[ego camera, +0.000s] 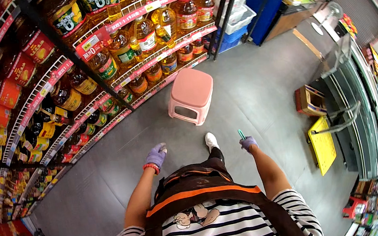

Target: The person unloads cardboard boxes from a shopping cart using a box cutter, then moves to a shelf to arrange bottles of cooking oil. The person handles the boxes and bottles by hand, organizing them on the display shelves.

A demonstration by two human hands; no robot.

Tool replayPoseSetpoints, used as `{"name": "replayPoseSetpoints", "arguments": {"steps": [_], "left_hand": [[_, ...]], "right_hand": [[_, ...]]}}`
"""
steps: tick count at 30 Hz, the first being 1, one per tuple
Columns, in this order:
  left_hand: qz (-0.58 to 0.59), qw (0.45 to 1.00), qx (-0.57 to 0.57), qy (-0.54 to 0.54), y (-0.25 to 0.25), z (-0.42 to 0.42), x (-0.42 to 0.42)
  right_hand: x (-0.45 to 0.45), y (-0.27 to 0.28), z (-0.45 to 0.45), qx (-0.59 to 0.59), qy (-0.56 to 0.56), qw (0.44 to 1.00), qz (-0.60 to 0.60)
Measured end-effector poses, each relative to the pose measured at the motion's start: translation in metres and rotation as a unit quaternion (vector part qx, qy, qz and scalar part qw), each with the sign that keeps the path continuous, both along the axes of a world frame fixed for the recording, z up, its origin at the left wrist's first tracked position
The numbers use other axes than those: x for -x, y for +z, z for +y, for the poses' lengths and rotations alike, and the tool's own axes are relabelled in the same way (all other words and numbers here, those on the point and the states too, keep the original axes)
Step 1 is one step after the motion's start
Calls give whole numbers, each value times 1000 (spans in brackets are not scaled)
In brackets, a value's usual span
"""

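My left hand (157,155), in a purple glove with a red bracelet at the wrist, hangs above the grey floor with its fingers curled; whether anything is inside them is hidden. On the other side, my right hand (248,142), gloved in purple too, grips a thin green handle-like object (241,134) whose tip sticks out past the fingers. Ahead of both hands stands a pink plastic stool (192,85), upright, near the lowest shelf and touched by neither hand. A white shoe (210,141) shows between the hands, beyond a brown apron with orange trim (199,193).
Wire shelves (166,54) with cooking-oil bottles curve along the left and front. White and blue plastic crates (238,16) stand at the shelf's end. On the right are a cardboard box (310,100), a yellow platform cart (323,147) and a long grey display case (356,113).
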State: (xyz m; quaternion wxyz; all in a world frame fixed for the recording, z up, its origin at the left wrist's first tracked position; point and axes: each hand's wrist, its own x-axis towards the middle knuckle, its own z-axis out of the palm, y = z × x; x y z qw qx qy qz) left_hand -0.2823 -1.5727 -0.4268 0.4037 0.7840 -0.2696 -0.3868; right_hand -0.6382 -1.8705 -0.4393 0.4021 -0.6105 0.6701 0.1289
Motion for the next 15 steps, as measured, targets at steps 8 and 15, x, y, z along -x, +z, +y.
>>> {"name": "replayPoseSetpoints", "arguments": {"steps": [8, 15], "left_hand": [[-33, 870, -489, -51, -107, 99, 113], [131, 912, -378, 91, -43, 26, 214]], "right_hand": [[-104, -134, -174, -111, -96, 948, -283], [-188, -235, -256, -211, -190, 945, -164]]}}
